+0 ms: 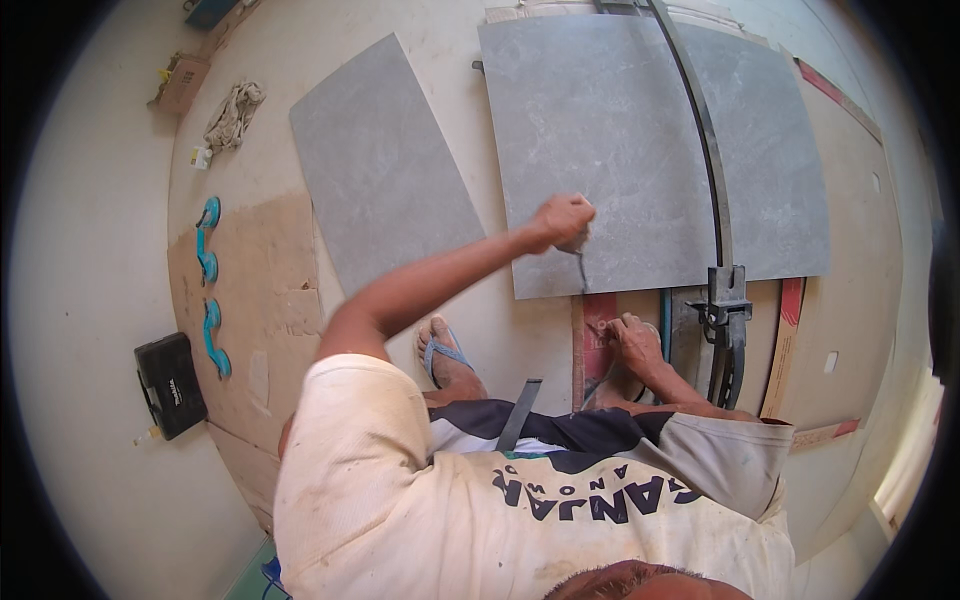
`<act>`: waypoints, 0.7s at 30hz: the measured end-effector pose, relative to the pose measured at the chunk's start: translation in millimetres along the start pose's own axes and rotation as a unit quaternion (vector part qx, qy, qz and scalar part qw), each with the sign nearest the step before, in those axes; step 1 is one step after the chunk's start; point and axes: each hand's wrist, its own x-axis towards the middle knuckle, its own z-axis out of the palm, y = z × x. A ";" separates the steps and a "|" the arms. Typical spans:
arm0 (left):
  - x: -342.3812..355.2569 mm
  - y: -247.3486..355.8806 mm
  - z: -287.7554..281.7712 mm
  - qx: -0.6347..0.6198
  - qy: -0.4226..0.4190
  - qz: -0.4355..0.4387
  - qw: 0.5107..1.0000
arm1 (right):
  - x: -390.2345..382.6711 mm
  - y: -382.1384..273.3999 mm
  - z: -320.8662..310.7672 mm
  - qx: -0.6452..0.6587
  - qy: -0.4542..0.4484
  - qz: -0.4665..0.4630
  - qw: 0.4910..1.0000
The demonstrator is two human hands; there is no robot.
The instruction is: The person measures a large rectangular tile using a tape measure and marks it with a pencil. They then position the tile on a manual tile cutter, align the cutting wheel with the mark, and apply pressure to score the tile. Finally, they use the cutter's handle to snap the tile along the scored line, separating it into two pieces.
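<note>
My left hand (563,222) is closed in a fist above the near part of a large grey tile (600,120). A small dark tool (582,262) with a thin end hangs from it toward the tile's near edge; its kind is unclear. Across the tile runs the black rail of a tile cutter (708,150), its carriage (728,297) just past the near edge. My right hand (636,345) is low beside my foot, left of the carriage, next to a red-printed cardboard strip (598,325). Its fingers are curled, and what they hold, if anything, is hidden.
Another grey tile (380,150) lies to the left. Teal suction lifters (208,240) rest on brown cardboard (265,260) farther left, near a black tool case (172,385). A crumpled cloth (234,115) lies at the far left. My sandalled foot (442,355) stands on the floor.
</note>
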 end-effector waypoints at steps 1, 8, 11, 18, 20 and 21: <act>-7.4 15.1 -15.4 0.005 -0.008 -0.001 1.000 | 1.3 4.5 8.5 -0.016 -0.001 0.003 1.000; -60.6 60.8 -128.7 0.230 0.086 -0.052 0.968 | 4.5 -16.4 -22.2 0.083 0.010 0.038 0.996; -66.3 60.5 -150.6 0.234 0.089 -0.089 0.964 | 1.3 4.2 -8.9 0.209 0.054 0.107 0.970; -31.8 8.6 -155.2 0.102 0.090 -0.099 0.986 | 19.5 12.6 -21.8 0.572 0.140 0.373 0.716; -12.1 -5.1 -147.3 0.066 0.108 -0.097 0.987 | 22.8 15.2 -27.9 0.608 0.156 0.393 0.672; 0.5 -13.7 -149.0 0.067 0.110 -0.090 0.988 | 24.0 15.5 -29.8 0.625 0.162 0.400 0.650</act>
